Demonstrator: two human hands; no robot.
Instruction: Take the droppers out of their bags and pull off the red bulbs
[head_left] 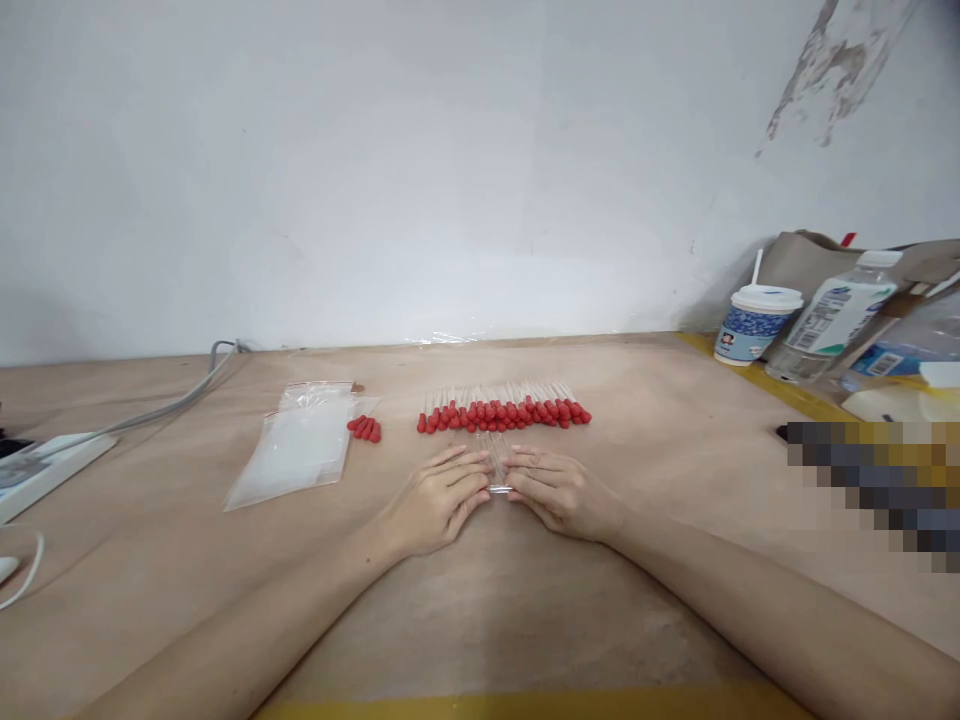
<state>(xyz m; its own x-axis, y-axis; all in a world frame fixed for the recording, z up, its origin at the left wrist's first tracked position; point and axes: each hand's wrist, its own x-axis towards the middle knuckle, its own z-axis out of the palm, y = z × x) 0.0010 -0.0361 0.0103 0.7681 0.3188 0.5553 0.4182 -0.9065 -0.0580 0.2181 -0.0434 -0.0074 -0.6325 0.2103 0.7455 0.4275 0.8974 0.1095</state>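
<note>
My left hand (448,492) and my right hand (559,490) face each other at the middle of the table, fingers pressed together and thumbs tucked toward me. Between their fingertips is a short, shiny clear piece (500,489) lying crosswise, which looks like a thin tube; both hands are closed on its ends. Slender clear tubes (491,450) show in the gap just beyond it, partly hidden by my fingers. Past my fingertips lies a wide row of droppers with red bulbs (502,412), their clear stems pointing to the wall. Several loose red bulbs (365,429) lie to the left of that row.
Flat clear zip bags (300,435) lie at the left. Farther left are a white power strip (56,470) and a grey cable (176,402). A paper cup (756,325) with a straw, a plastic bottle (836,315) and a bag stand at the right against the wall.
</note>
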